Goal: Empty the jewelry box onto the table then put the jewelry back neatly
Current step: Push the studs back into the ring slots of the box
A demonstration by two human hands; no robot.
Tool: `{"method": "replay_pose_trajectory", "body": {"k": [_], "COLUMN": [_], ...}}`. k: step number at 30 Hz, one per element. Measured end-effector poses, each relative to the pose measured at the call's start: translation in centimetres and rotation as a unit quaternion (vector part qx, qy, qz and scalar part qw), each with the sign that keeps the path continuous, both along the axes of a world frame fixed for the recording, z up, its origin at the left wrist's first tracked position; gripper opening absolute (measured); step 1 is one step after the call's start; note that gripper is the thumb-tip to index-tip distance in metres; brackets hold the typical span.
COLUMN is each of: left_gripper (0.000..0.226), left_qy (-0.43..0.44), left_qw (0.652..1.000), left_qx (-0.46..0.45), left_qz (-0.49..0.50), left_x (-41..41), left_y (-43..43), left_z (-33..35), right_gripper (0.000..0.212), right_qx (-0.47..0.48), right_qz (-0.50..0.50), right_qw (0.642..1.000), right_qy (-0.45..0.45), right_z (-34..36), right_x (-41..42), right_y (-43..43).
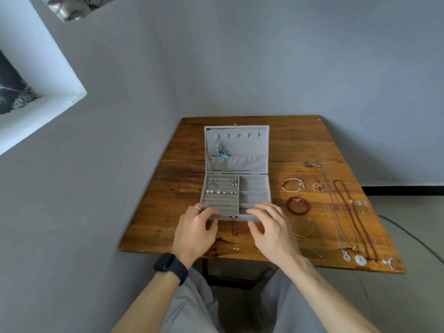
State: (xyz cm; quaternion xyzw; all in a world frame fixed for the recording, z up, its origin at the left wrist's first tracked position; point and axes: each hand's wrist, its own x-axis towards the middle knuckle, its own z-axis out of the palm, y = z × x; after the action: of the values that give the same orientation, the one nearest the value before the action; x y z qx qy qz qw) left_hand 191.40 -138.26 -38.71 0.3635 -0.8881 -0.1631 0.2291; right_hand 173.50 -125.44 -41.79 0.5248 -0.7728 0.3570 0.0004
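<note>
A grey velvet jewelry box [254, 186] stands open on the wooden table [300, 145], lid upright. Several earrings [221, 192] sit in its left ring rolls, and a chain with a blue piece [219, 150] hangs in the lid. My left hand [195, 233], wearing a ring, holds the front left rim with fingers on top and thumb against the front wall. My right hand [270, 227] holds the front right rim the same way and looks slightly blurred. The right compartments look bare.
Right of the box lie a white bead bracelet [293, 185], a red bead bracelet [298, 205] and a thin bangle [303, 227]. Several long necklaces [348, 212] stretch toward the front right corner. Tiny earrings [236, 247] lie near the front edge. The wall stands close behind.
</note>
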Motion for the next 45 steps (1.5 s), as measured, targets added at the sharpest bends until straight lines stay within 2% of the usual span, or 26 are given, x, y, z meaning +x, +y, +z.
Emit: {"method": "replay_pose_trajectory", "body": {"k": [8,19,38,41,45], "left_gripper": [0.022,0.018,0.019,0.018,0.012], "left_qy": [-0.01,-0.023,-0.029,-0.01,0.055], "left_qw": [0.999,1.0,0.998,0.998,0.998], "left_qx": [0.033,0.01,-0.014,0.003,0.029], "left_qz": [-0.031,-0.018,-0.054,-0.055,-0.001], "left_x": [1.9,1.2,1.1,1.4,1.1], "left_y": [4.1,4.8,4.7,4.2,1.5], "left_z": [-3.0,-3.8,-3.9,-3.7,-1.7], "right_gripper": [0.016,0.014,0.009,0.007,0.008], "right_qx": [0.019,0.058,0.048,0.02,-0.014], "right_qz": [0.021,0.009,0.024,0.021,0.008], "right_qw": [0.999,0.997,0.996,0.999,0.999], "right_qy": [0.024,0.047,0.066,0.039,0.027], "right_z": [-1.4,-1.2,-1.5,-1.0,0.6], "right_x": [3.5,4.5,4.8,3.8,1.9], "right_y": [2.9,2.6,2.3,1.7,-0.7]}}
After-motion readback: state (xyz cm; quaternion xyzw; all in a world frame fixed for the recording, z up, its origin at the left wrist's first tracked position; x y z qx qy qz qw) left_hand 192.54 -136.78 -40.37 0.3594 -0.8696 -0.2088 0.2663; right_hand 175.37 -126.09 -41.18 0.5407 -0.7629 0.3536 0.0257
